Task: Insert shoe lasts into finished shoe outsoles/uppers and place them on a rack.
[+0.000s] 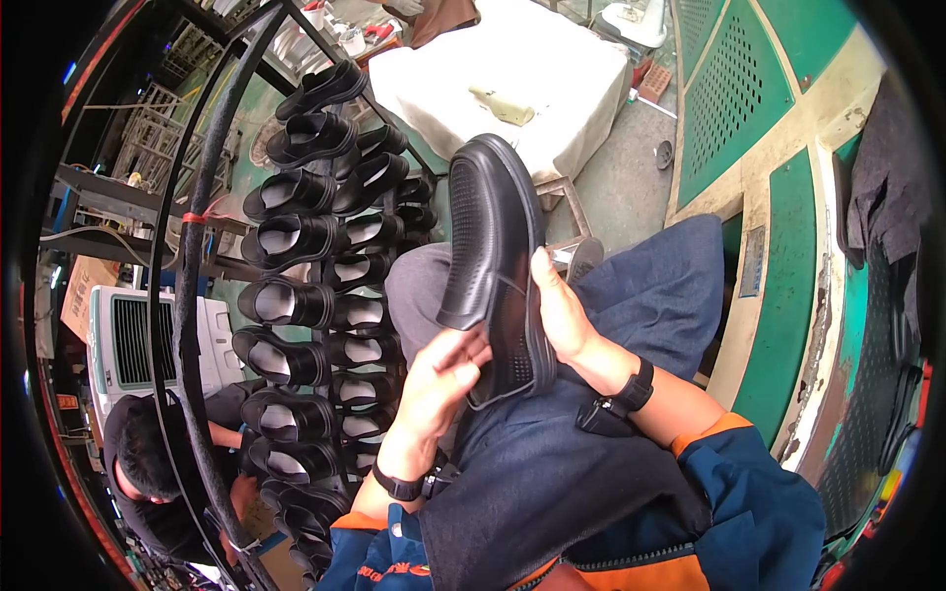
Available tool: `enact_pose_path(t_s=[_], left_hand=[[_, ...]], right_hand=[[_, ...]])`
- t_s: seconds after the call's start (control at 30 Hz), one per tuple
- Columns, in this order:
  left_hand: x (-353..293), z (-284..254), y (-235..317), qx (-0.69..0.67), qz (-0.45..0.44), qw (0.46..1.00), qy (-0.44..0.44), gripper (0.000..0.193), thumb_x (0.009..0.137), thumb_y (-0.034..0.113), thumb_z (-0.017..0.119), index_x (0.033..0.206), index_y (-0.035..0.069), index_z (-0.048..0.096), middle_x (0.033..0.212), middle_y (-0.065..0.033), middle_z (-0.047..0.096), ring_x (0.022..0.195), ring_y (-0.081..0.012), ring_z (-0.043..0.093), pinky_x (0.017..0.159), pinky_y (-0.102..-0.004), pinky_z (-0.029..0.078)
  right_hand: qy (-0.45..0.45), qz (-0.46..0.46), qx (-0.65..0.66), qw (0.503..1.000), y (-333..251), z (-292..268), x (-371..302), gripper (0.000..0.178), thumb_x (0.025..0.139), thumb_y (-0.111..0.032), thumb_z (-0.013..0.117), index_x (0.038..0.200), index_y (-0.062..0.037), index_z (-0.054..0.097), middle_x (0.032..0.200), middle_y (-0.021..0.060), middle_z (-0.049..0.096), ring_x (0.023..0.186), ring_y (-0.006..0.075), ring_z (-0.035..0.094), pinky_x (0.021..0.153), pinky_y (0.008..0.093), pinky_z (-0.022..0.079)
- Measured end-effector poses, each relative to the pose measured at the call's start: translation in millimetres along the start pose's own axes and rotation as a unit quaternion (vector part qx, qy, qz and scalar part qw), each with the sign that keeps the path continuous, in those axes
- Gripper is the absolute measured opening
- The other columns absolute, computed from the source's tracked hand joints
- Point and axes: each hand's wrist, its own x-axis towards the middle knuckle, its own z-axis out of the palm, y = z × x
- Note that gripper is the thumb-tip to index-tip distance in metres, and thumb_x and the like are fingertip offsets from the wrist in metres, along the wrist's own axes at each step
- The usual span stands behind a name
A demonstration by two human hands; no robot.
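You have the black slip-on shoe (493, 217) raised above your lap (562, 492), toe pointing up and away, heel low and close to you; from where you look, its toe stands against the near edge of the white-covered table (424, 84). Your right hand (567, 310) is clasped on the shoe from the sole side, thumb laid along the sole edge, the other fingers hidden behind it. Your left hand (439, 389) has its fingers bent at the shoe's opening; whether they pinch the rim or only rest there, you cannot tell from this view. The right hand looks to be bearing the weight, so let it do the steadying, with pressure on the sole edge, which should be stiffer than the textured upper and less likely to crease. Work the left fingers lightly around the opening, since a hard tug could pull the rim out of shape. Turn the shoe from the right wrist to see its side, and mind that the dark wristband (636, 387) does not scuff the leather-like surface. Give your left elbow room beside the rack's shoes (294, 241).
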Motion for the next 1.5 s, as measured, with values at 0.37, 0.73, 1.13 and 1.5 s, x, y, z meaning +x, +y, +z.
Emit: enact_pose_path(t_s=[0.37, 0.73, 1.13, 1.5], left_hand=[[-10, 2, 29, 0.269, 0.183, 0.933, -0.153, 0.046, 0.074, 0.005, 0.063, 0.119, -0.004, 0.064, 0.11, -0.0224, 0.068, 0.1, -0.0333, 0.069, 0.088, -0.039, 0.054], [2, 10, 5, 0.526, 0.3, 0.784, -0.135, 0.087, 0.071, 0.029, 0.082, 0.144, 0.008, 0.04, 0.148, -0.0248, 0.036, 0.135, -0.0417, 0.04, 0.108, -0.0498, 0.037], [13, -7, -13, 0.488, 0.206, 0.848, -0.021, 0.121, 0.07, 0.039, 0.084, 0.155, 0.008, 0.003, 0.157, -0.0255, 0.018, 0.145, -0.0374, 0.024, 0.117, -0.0476, 0.024], [15, 1, 10, 0.413, 0.272, 0.869, -0.032, 0.055, 0.07, 0.027, 0.088, 0.099, 0.014, 0.044, 0.158, -0.0293, 0.001, 0.147, -0.0472, 0.003, 0.116, -0.0548, 0.013]], right_hand=[[-0.157, 0.177, 0.375, 0.896, -6, -43, -15, 0.057, 0.101, -0.035, 0.046, 0.142, 0.0031, 0.038, 0.131, 0.0253, 0.053, 0.117, 0.0356, 0.058, 0.096, 0.0392, 0.054], [-0.132, 0.104, 0.435, 0.885, -21, -20, 0, 0.061, 0.1, -0.044, 0.042, 0.14, 0.0015, 0.042, 0.128, 0.0216, 0.057, 0.115, 0.0306, 0.06, 0.096, 0.0457, 0.052], [0.093, 0.113, 0.377, 0.915, -21, 9, 0, 0.057, 0.105, -0.049, 0.025, 0.137, -0.0075, 0.046, 0.132, 0.0127, 0.056, 0.12, 0.0269, 0.057, 0.106, 0.0435, 0.043], [0.003, 0.035, 0.22, 0.975, -49, 32, 9, 0.057, 0.106, -0.045, 0.028, 0.141, -0.0028, 0.042, 0.134, 0.0128, 0.056, 0.122, 0.0245, 0.055, 0.106, 0.0394, 0.041]])
